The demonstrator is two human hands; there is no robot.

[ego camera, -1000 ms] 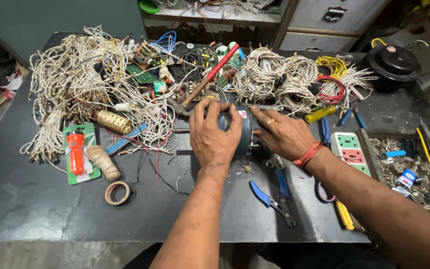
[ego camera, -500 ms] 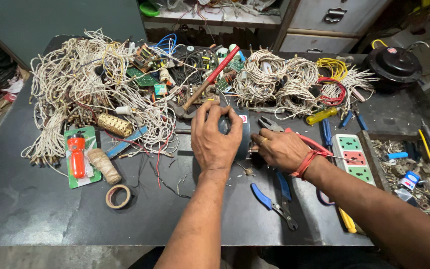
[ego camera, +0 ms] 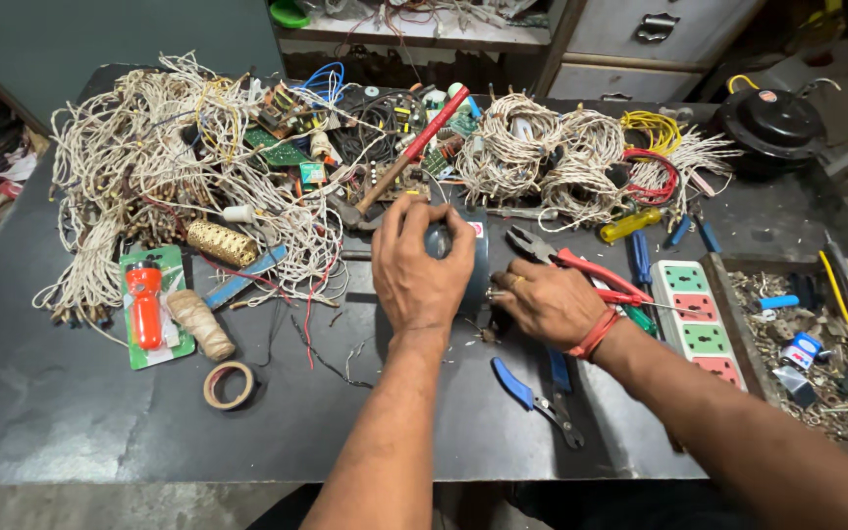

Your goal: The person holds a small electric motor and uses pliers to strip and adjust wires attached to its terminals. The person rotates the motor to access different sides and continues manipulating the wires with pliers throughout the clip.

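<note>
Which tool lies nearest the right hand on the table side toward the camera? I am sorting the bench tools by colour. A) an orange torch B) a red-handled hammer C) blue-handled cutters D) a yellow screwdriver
C: the blue-handled cutters lie on the black table just below the right hand, while the left hand grips the dark round motor body.

Wire tangle blocks far left; bare tabletop near edge passable.
</note>
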